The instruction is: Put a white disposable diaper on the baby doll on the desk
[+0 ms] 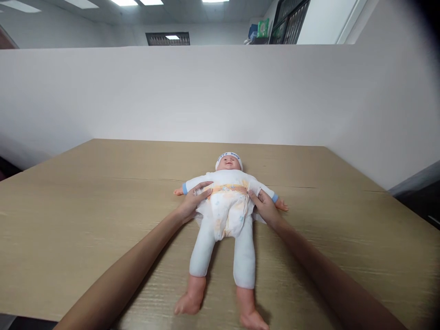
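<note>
Just left of the frame's centre, left hand (192, 201) at the near edge of a white diaper (228, 211), thumb and forefinger spread a little apart, tips touching the side of the material; impossible to tell whether gripping or merely pressing. Just right of centre, right hand (266, 206) at the opposite edge of the same diaper, fingers bent and fingertips close to the end of the orange patterned waistband (229, 188); again impossible to tell whether clamped on the material or only resting against it.

Between both hands, in the middle of the frame, diaper lying over the belly and between the legs of a doll (227, 177), with thin white edges jutting out at either side. Around that, doll flat on its back, arms stretched out toward left and right, with blue cuffs (184, 188) at the wrists. Above, a white cap (229, 156) with dark lettering; below, white legs apart and bare feet (189, 303) near the bottom of the frame.

Beneath everything, a wood-coloured table (103, 206). Behind it, across the upper half, a pale partition (206, 91); over its top, at upper right, a green package (263, 28) beside a dark grille (288, 23).
</note>
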Demonstrator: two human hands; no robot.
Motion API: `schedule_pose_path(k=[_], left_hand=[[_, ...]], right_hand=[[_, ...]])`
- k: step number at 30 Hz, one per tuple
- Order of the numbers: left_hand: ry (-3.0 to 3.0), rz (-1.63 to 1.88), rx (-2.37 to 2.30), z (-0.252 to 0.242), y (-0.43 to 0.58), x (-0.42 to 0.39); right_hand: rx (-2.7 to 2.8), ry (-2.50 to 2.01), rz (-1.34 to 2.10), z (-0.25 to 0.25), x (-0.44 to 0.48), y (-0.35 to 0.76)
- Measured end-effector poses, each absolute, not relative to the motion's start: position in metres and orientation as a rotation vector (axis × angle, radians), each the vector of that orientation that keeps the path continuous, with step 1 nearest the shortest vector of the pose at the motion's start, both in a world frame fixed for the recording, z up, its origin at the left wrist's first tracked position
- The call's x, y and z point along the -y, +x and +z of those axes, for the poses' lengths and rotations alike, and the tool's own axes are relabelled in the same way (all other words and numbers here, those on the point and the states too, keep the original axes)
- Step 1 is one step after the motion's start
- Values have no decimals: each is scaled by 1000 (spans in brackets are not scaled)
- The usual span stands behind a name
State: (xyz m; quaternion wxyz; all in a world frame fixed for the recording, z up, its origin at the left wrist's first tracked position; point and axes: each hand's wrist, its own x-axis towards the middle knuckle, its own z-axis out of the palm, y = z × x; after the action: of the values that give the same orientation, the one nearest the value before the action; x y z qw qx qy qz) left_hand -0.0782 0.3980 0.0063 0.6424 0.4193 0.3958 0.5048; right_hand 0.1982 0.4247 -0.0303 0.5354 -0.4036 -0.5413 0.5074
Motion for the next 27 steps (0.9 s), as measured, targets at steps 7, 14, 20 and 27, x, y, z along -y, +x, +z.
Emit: schedule_pose_path(k=[7,14,20,27], left_hand=[[1102,1262,-1026,10,-101,-403],[1168,1221,-1034,15,-104,-402],[1270,1218,-1051,8,-108,-407],[1768,1372,-1132,26,-88,-396]], right_hand=[[1340,-1012,1201,-34,-425,202],[1391,-1032,1165,-33,-423,202],[1433,-1044,1144,-35,-423,203],[1446,-1058,1130,-37,-424,203]])
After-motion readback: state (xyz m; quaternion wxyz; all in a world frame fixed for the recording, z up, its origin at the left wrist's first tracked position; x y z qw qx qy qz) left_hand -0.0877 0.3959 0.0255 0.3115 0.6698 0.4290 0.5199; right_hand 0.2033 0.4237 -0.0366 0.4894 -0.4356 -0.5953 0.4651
